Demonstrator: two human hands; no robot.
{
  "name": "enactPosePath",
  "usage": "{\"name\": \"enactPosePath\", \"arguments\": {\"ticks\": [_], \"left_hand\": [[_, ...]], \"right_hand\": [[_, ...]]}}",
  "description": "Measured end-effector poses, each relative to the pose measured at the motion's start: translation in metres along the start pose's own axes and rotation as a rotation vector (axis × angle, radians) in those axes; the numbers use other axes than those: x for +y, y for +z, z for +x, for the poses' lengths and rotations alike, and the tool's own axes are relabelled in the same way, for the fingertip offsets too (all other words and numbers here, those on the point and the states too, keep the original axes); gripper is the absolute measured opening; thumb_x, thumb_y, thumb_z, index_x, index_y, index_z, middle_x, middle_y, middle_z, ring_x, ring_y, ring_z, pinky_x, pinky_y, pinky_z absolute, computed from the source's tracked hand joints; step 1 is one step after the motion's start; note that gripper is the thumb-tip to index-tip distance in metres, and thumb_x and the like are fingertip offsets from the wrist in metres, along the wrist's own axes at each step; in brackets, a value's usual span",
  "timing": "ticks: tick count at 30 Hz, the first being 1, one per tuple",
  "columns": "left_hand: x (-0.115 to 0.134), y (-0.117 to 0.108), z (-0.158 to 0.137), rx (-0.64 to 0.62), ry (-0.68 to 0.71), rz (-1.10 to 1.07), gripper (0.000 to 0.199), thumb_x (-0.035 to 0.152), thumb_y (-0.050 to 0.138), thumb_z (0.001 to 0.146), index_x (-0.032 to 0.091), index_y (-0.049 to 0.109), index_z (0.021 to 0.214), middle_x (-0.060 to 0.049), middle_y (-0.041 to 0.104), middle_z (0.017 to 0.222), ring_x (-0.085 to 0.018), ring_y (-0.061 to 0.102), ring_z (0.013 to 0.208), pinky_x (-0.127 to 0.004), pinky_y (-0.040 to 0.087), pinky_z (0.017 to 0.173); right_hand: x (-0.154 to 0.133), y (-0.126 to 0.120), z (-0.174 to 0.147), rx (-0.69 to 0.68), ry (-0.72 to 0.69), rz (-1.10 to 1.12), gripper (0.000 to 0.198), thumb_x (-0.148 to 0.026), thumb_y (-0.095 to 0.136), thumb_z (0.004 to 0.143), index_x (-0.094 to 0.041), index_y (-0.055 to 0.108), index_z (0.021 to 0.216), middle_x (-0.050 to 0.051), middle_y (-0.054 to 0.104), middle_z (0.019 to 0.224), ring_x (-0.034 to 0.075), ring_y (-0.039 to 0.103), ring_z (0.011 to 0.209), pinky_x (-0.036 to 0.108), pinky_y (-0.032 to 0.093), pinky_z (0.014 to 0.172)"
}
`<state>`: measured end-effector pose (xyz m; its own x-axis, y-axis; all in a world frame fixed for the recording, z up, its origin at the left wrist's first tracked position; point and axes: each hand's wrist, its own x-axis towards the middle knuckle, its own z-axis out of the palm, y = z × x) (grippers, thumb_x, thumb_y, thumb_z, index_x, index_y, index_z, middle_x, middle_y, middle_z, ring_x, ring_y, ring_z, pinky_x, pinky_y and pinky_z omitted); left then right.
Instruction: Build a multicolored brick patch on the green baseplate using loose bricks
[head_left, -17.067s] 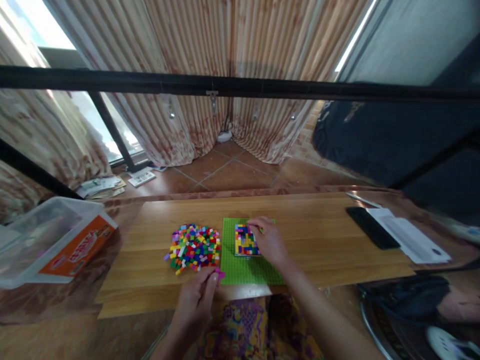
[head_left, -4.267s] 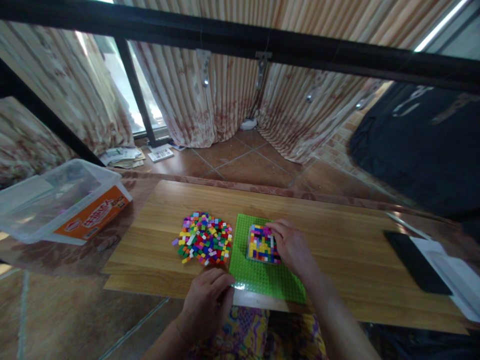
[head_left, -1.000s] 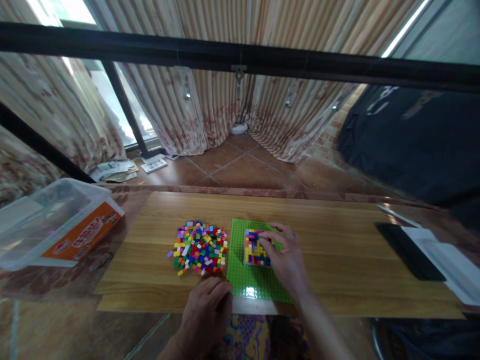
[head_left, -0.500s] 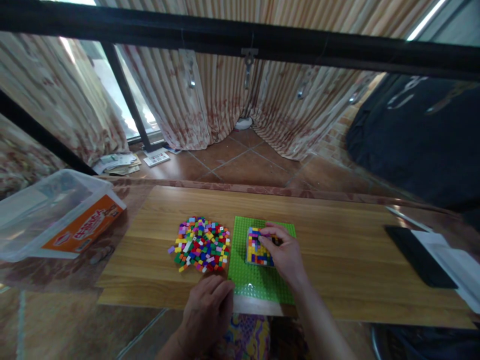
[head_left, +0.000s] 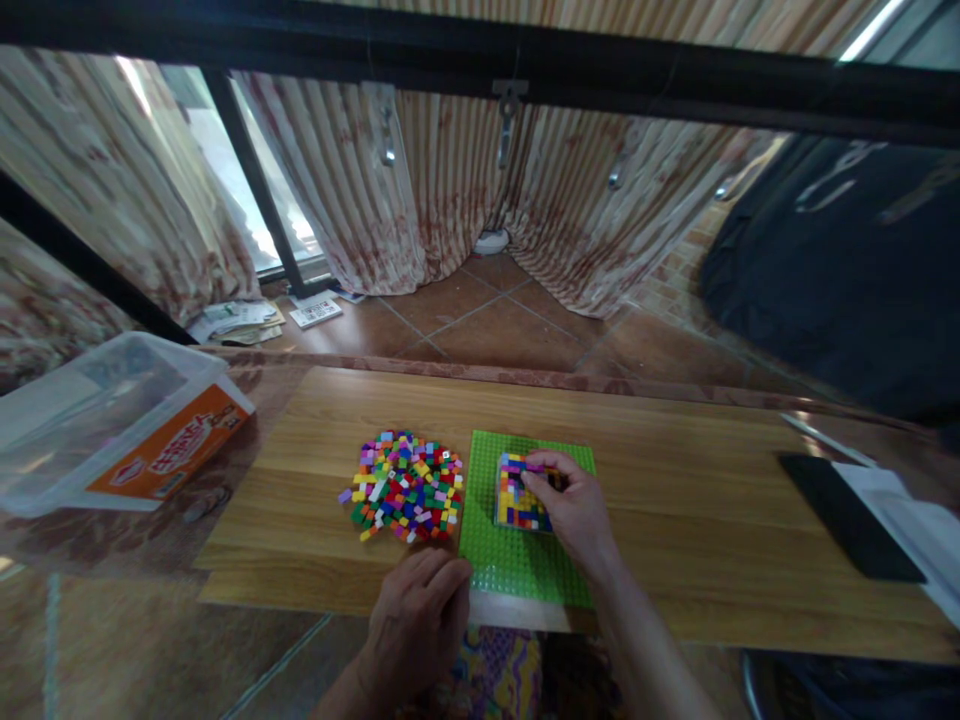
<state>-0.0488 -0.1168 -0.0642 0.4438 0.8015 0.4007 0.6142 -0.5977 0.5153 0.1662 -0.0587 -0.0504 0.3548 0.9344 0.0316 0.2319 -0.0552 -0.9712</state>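
Observation:
A green studded baseplate point(head_left: 491, 570) lies on the wooden table. On it stands a block of small multicoloured toy bricks point(head_left: 514, 505), packed in rows. My right hand point(head_left: 576, 508) reaches over its right part, thumb and forefinger pinched at the top surface. A small purplish toy brick point(head_left: 535, 467) shows at the fingertips, partly covered by them. To the left of the baseplate is a heap of loose toy bricks point(head_left: 409, 488) in many colours. My left hand point(head_left: 421, 608) rests curled at the table's front edge, just below the heap, its fingertips hidden underneath.
A clear plastic bin point(head_left: 142, 400) with an orange label stands left of the wooden table point(head_left: 697, 500). At the table's right end lie a black flat item point(head_left: 844, 515) and white papers point(head_left: 904, 525). A dark metal bar point(head_left: 450, 40) crosses in front of the curtains.
The view has shifted slightly. My right hand stays over the brick block, its fingers slightly changed, and a purplish brick now shows at the fingertips. My left hand has stayed in place.

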Motion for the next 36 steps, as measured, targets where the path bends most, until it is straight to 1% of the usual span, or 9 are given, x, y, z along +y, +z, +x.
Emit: {"name": "enactPosePath", "arguments": {"ticks": [5,10,12,14,16,22,29,34,36], "left_hand": [[0.000,0.001,-0.002,-0.028,-0.018,-0.019,0.015,0.013,0.047,0.089,0.020,0.061,0.086,-0.003,0.061,0.073,-0.016,0.058,0.069,-0.027,0.047,0.065],[-0.001,0.002,-0.003,-0.019,-0.008,-0.022,0.015,0.012,0.048,0.089,0.020,0.061,0.086,-0.003,0.060,0.073,-0.016,0.057,0.070,-0.028,0.045,0.065],[-0.001,0.002,-0.003,-0.020,-0.012,-0.015,0.015,0.012,0.048,0.089,0.020,0.061,0.085,-0.003,0.060,0.073,-0.016,0.057,0.070,-0.028,0.045,0.066],[-0.001,0.002,-0.003,-0.025,-0.014,-0.011,0.015,0.012,0.047,0.089,0.020,0.061,0.085,-0.003,0.059,0.072,-0.016,0.056,0.070,-0.029,0.045,0.066],[-0.001,0.002,-0.003,-0.030,-0.009,-0.014,0.015,0.012,0.047,0.088,0.020,0.061,0.086,-0.003,0.059,0.072,-0.016,0.056,0.069,-0.028,0.044,0.065],[-0.001,0.003,-0.003,-0.011,-0.012,-0.038,0.015,0.011,0.048,0.088,0.020,0.060,0.086,-0.003,0.060,0.073,-0.016,0.056,0.070,-0.028,0.044,0.066],[0.000,0.003,-0.003,-0.016,-0.011,-0.015,0.014,0.011,0.049,0.088,0.019,0.061,0.085,-0.002,0.058,0.071,-0.016,0.054,0.068,-0.028,0.042,0.064],[-0.001,0.005,-0.005,-0.026,-0.018,0.000,0.014,0.010,0.050,0.086,0.019,0.061,0.084,-0.003,0.058,0.071,-0.016,0.054,0.068,-0.028,0.041,0.064],[-0.001,0.006,-0.005,-0.020,-0.016,0.005,0.015,0.009,0.050,0.085,0.019,0.061,0.082,-0.002,0.057,0.070,-0.016,0.054,0.068,-0.028,0.041,0.064]], "right_hand": [[0.005,-0.001,0.001,-0.022,0.012,0.004,0.021,-0.036,0.070,0.070,-0.020,0.070,0.084,0.005,0.069,0.092,0.019,0.063,0.082,0.034,0.052,0.077],[0.006,-0.005,0.000,-0.046,0.018,0.029,0.026,-0.036,0.072,0.068,-0.021,0.071,0.088,0.005,0.069,0.097,0.020,0.064,0.088,0.036,0.051,0.082],[0.003,-0.006,-0.001,-0.062,0.071,0.067,0.032,-0.040,0.073,0.068,-0.021,0.071,0.093,0.006,0.070,0.098,0.020,0.065,0.086,0.036,0.053,0.077],[0.000,-0.007,0.000,-0.066,0.162,0.113,0.038,-0.044,0.070,0.069,-0.020,0.070,0.100,0.006,0.071,0.094,0.020,0.065,0.078,0.035,0.054,0.069],[-0.001,-0.006,0.002,-0.050,0.214,0.122,0.042,-0.048,0.068,0.071,-0.020,0.069,0.103,0.006,0.072,0.091,0.020,0.066,0.074,0.034,0.054,0.065],[0.006,0.002,0.009,-0.001,0.105,-0.020,0.039,-0.048,0.068,0.073,-0.018,0.072,0.098,0.010,0.073,0.097,0.022,0.066,0.086,0.037,0.053,0.077],[0.010,0.004,0.007,0.003,0.017,-0.131,0.036,-0.050,0.063,0.078,-0.019,0.072,0.094,0.009,0.072,0.095,0.022,0.065,0.087,0.039,0.050,0.083],[0.009,0.001,0.006,-0.021,-0.007,-0.199,0.036,-0.048,0.061,0.081,-0.018,0.071,0.097,0.009,0.071,0.097,0.022,0.064,0.086,0.039,0.050,0.082],[0.002,-0.001,0.004,-0.005,-0.089,-0.299,0.035,-0.047,0.059,0.083,-0.017,0.070,0.098,0.010,0.070,0.099,0.023,0.063,0.088,0.040,0.049,0.084]]}}
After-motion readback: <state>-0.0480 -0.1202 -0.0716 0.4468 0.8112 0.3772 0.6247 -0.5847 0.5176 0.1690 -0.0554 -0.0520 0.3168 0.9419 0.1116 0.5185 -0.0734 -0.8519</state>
